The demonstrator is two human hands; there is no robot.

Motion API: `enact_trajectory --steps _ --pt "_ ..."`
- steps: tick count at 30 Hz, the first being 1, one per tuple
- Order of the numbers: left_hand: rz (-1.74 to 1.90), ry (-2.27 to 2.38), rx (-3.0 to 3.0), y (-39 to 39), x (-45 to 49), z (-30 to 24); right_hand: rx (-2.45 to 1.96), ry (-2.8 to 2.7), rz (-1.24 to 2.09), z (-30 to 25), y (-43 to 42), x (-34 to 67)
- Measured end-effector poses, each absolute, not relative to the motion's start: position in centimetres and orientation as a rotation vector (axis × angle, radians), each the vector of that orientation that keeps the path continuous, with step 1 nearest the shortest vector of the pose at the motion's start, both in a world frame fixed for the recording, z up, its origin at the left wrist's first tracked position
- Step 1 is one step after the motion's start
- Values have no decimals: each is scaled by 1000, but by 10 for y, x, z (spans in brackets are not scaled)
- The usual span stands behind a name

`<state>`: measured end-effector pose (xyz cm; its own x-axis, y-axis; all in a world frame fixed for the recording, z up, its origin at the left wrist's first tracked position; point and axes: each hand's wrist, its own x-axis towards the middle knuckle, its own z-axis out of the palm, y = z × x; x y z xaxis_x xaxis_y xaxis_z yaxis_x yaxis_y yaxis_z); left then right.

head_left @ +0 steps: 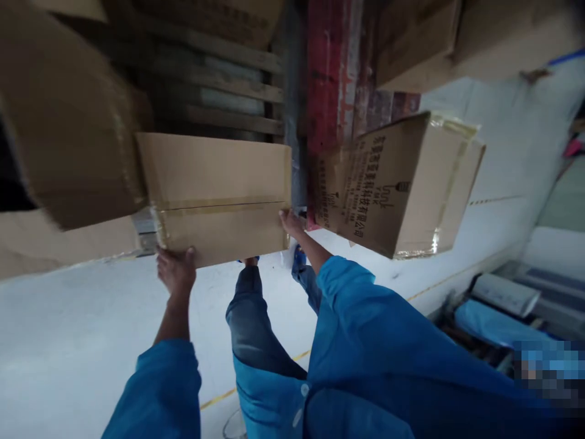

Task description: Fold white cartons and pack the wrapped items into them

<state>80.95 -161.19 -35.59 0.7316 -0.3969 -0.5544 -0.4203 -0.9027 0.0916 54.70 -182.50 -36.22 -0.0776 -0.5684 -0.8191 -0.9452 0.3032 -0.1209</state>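
Observation:
A taped brown cardboard box [219, 177] is in front of me at the edge of the pallet area, its seam running left to right. My left hand [176, 268] grips its near left corner, thumb on the side facing me and fingers partly hidden. At the near right corner, my right hand [291, 223] holds the box with its fingers closed on the edge. Whether the box's underside rests on something is hidden.
A printed carton [365, 183] stands on the right beside a red pallet [325, 79]. Another large carton [77, 122] leans close on the left. Wooden pallet slats [233, 91] lie beyond. Wrapped rolls [503, 305] and a pixelated patch are at right, over a white floor [82, 329].

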Motion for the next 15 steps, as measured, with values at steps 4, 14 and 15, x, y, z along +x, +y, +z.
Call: enact_trajectory --steps 4,14,15 --pt "684 601 -2894 -1614 801 -351 -1299 1540 510 -373 -1790 506" --pt "108 362 -3118 -1644 707 -386 -1206 1010 542 -410 -1665 319" --pt "112 358 -3141 -1646 704 -386 -1218 1016 492 -420 -1674 317"
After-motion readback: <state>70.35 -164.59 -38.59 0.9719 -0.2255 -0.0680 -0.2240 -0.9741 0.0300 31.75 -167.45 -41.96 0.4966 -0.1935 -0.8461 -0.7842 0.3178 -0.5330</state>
